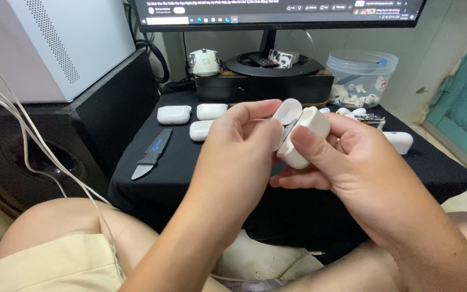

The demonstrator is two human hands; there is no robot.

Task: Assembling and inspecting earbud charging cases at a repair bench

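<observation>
Seen from the head camera, above a low bench [201, 162] draped in black cloth: left hand [239, 140] and right hand [347, 157] together clamped on a white earbud charging case [306, 135], held in the air over the bench's near edge, its hinged lid [287, 112] flipped open. Left thumb and fingers curled round the lid side, right thumb pressed along the case body with fingers wrapped underneath. Behind the hands, on the cloth, three more closed white cases [197, 119] lying near one another, and just left of them a grey-handled utility knife [152, 154], blade pointing toward the near edge. To the right, another white case [401, 141] near the cloth's edge and a scatter of small white earbud parts [352, 112] beside the right hand. Farther back, a clear plastic tub [360, 75] holding white pieces, a dark wooden box [263, 86] carrying a monitor stand [271, 62], and the lower edge of a lit monitor [277, 13]. At left, a white computer tower [55, 43] set on a black speaker cabinet [82, 130], thin white cables [33, 140] trailing down toward bare knees in pale shorts [55, 265].
</observation>
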